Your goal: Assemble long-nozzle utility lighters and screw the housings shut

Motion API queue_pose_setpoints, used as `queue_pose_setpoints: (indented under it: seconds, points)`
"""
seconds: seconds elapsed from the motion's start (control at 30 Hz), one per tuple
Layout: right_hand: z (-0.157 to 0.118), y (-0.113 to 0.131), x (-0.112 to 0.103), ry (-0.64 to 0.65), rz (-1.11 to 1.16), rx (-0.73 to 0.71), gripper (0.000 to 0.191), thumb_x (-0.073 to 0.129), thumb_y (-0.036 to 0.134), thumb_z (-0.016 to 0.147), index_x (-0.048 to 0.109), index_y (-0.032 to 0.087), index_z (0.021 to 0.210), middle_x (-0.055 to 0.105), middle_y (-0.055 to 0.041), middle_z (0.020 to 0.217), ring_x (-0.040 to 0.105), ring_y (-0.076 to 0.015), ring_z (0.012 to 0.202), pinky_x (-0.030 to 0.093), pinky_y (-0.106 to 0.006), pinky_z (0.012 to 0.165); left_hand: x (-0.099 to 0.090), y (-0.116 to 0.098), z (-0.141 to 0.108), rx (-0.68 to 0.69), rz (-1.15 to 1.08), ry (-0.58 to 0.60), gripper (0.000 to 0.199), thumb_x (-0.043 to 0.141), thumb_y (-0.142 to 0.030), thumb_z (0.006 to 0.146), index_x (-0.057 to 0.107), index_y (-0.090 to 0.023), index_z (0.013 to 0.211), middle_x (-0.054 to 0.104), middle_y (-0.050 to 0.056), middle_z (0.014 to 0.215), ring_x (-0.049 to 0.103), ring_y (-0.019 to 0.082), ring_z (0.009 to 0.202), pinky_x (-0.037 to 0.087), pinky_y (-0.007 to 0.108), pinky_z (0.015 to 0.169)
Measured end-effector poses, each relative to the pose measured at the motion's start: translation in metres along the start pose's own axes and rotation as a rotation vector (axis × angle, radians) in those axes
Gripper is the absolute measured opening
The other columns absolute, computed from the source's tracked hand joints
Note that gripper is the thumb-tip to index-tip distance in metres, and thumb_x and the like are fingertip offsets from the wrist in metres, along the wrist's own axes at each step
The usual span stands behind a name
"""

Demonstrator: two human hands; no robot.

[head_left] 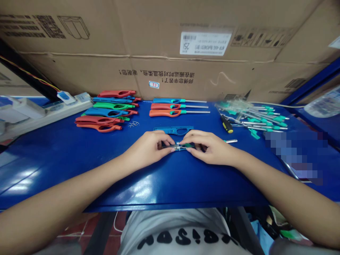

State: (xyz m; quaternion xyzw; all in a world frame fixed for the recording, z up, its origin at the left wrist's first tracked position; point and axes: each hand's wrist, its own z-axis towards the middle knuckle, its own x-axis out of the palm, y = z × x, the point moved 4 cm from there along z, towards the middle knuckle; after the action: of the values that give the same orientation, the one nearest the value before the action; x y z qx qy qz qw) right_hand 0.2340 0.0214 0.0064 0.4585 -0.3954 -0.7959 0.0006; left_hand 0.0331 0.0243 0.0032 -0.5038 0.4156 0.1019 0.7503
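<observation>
My left hand (152,147) and my right hand (209,146) meet over the middle of the table, fingers curled and pinching a partly open utility lighter (180,147). Clear and metal inner parts show between my fingertips; the fingers hide much of them. The lighter's metal tube (231,141) sticks out to the right from under my right hand. Just beyond my hands lies a blue handle half-shell (174,130), its inner side facing up.
Red, green and blue handle shells (102,121) lie stacked at left beside small metal pins (134,124). Three utility lighters (166,106) lie at the back. To the right are a screwdriver (226,124) and metal tubes with teal parts (265,118). A power strip (57,112) borders the left.
</observation>
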Motion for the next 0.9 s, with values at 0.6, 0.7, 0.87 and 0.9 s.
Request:
queue_pose_setpoints:
  seconds: [0.6,0.7,0.87,0.9]
  points:
    - [-0.001,-0.006,-0.008,0.031,-0.108,0.013,0.011,0.062,0.018,0.094,0.070,0.019,0.100,0.064,-0.0051,0.097,0.058,-0.0119,0.072,0.046,-0.025,0.068,-0.004,-0.009,-0.003,0.065,0.125,0.041,0.014,0.067,-0.017,0.092,0.077,-0.019,0.101,0.071,0.004,0.092,0.064,0.014,0.075,0.047,0.025,0.070]
    - [-0.001,-0.009,-0.010,0.022,-0.115,0.038,0.010,0.062,0.019,0.094,0.069,0.018,0.101,0.067,-0.0049,0.096,0.060,-0.0129,0.075,0.047,-0.026,0.071,-0.004,-0.010,-0.004,0.100,0.142,0.035,0.014,0.067,-0.018,0.092,0.078,-0.019,0.102,0.071,0.004,0.092,0.066,0.015,0.078,0.048,0.025,0.071]
    - [-0.001,-0.014,-0.012,0.012,-0.069,0.126,0.007,0.063,0.020,0.092,0.069,0.017,0.096,0.066,-0.0008,0.083,0.048,-0.0076,0.054,0.041,-0.023,0.057,-0.005,-0.011,-0.006,0.125,0.245,0.029,0.016,0.064,-0.022,0.094,0.077,-0.021,0.104,0.070,0.004,0.097,0.066,0.018,0.085,0.051,0.029,0.076]
    - [-0.001,-0.014,-0.012,0.015,-0.064,0.137,0.008,0.063,0.020,0.092,0.069,0.017,0.095,0.066,-0.0004,0.082,0.047,-0.0074,0.053,0.040,-0.022,0.057,-0.005,-0.013,-0.006,0.147,0.300,0.021,0.016,0.063,-0.024,0.095,0.076,-0.021,0.104,0.070,0.005,0.098,0.065,0.020,0.089,0.051,0.032,0.079]
